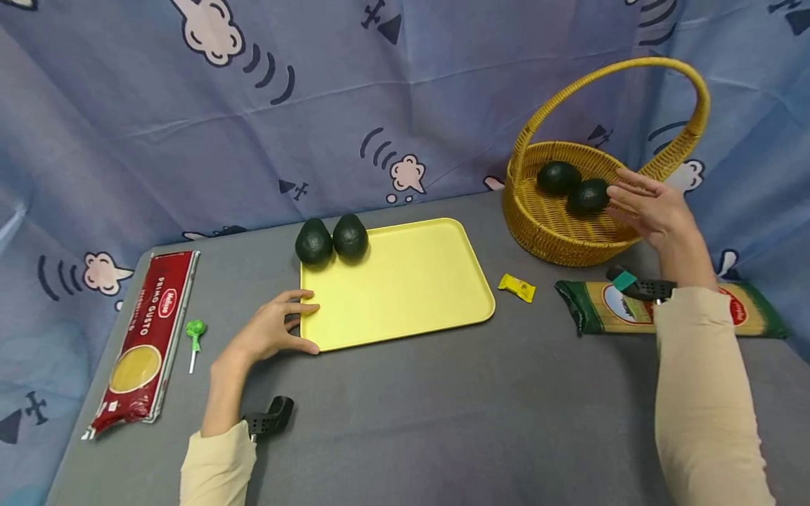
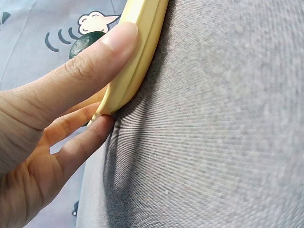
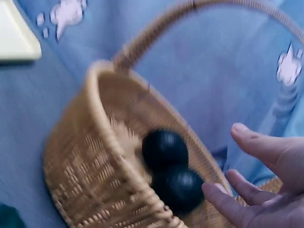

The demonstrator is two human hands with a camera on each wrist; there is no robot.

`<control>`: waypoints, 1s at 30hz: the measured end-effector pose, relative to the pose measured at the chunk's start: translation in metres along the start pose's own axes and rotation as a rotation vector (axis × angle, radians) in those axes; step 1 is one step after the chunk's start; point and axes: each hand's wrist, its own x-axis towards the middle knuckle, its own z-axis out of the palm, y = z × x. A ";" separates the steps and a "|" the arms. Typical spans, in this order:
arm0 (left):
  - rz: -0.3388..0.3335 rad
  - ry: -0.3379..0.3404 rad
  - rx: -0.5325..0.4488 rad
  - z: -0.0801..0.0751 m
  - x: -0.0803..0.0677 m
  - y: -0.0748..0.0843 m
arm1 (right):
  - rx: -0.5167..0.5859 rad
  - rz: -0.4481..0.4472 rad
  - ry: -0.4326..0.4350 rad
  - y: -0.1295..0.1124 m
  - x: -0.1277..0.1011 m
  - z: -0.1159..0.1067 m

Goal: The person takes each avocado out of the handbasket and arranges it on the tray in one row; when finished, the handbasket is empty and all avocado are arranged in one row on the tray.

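My left hand [image 1: 273,327] holds the near left corner of a flat yellow tray [image 1: 405,281]. In the left wrist view the thumb lies along the tray's rim [image 2: 142,52] and the other fingers are at its corner. Two dark green avocados, one [image 1: 313,242] at the tray's far left corner and one [image 1: 350,237] beside it, sit side by side. Over the right side of a yellow wicker basket [image 1: 544,242] my right hand [image 1: 654,211] is spread, holding nothing. Two more avocados, one [image 1: 558,177] farther back and one [image 1: 588,197] by my right fingertips, lie inside the basket.
A red pasta packet [image 1: 148,337] and a green lollipop [image 1: 195,334] lie at the left. Between tray and basket is a yellow wrapped candy [image 1: 517,287]. A green-ended pasta packet [image 1: 591,307] lies under my right forearm. The basket's tall handle [image 1: 633,63] arches upward before a patterned cloth backdrop.
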 end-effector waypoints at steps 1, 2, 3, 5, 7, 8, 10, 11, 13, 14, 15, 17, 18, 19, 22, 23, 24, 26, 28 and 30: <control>0.002 0.002 0.001 0.000 0.000 0.000 | -0.021 0.030 0.022 -0.001 0.008 -0.002; 0.001 0.003 0.000 -0.001 0.000 0.000 | -0.059 0.052 0.043 -0.002 0.015 -0.004; 0.002 0.004 0.005 -0.001 -0.001 0.000 | -0.094 0.070 0.054 -0.001 0.021 -0.005; -0.002 0.005 0.002 -0.001 -0.001 0.000 | -0.156 0.099 0.076 0.000 0.031 -0.006; -0.007 0.005 -0.004 0.000 -0.001 0.000 | -0.223 0.125 0.092 0.003 0.037 -0.007; -0.009 0.005 -0.004 0.000 -0.001 0.000 | -0.251 0.135 0.093 0.004 0.039 -0.008; -0.007 0.007 -0.006 0.000 -0.001 -0.001 | -0.311 0.155 0.086 0.007 0.043 -0.010; -0.005 0.008 -0.001 0.000 -0.001 -0.001 | -0.318 0.165 0.075 0.008 0.044 -0.011; 0.002 0.012 0.001 0.001 -0.001 -0.001 | -0.290 0.178 0.075 0.010 0.046 -0.013; 0.006 0.013 0.000 0.001 -0.001 -0.002 | -0.274 0.182 0.072 0.011 0.047 -0.014; 0.008 0.013 -0.005 0.001 -0.001 -0.002 | -0.266 0.186 0.068 0.012 0.048 -0.014; 0.015 0.015 -0.017 0.002 -0.001 -0.003 | -0.217 0.196 0.061 0.013 0.049 -0.015; 0.017 0.015 -0.023 0.002 -0.001 -0.003 | -0.212 0.199 0.064 0.014 0.050 -0.015; 0.018 0.014 -0.028 0.002 0.000 -0.003 | -0.206 0.201 0.069 0.015 0.051 -0.014; 0.012 0.013 -0.044 0.003 0.000 -0.004 | -0.193 0.202 0.102 0.017 0.054 -0.012; 0.007 0.012 -0.043 0.003 0.000 -0.005 | -0.199 0.209 0.117 0.017 0.056 -0.011; 0.006 0.012 -0.041 0.003 0.001 -0.005 | -0.194 0.213 0.132 0.018 0.058 -0.010; 0.004 0.012 -0.043 0.003 0.001 -0.006 | -0.187 0.221 0.135 0.020 0.061 -0.010; 0.006 0.016 -0.044 0.003 0.001 -0.007 | -0.181 0.237 0.105 0.022 0.064 -0.010; 0.010 0.016 -0.047 0.003 0.001 -0.007 | -0.172 0.240 0.072 0.024 0.066 -0.011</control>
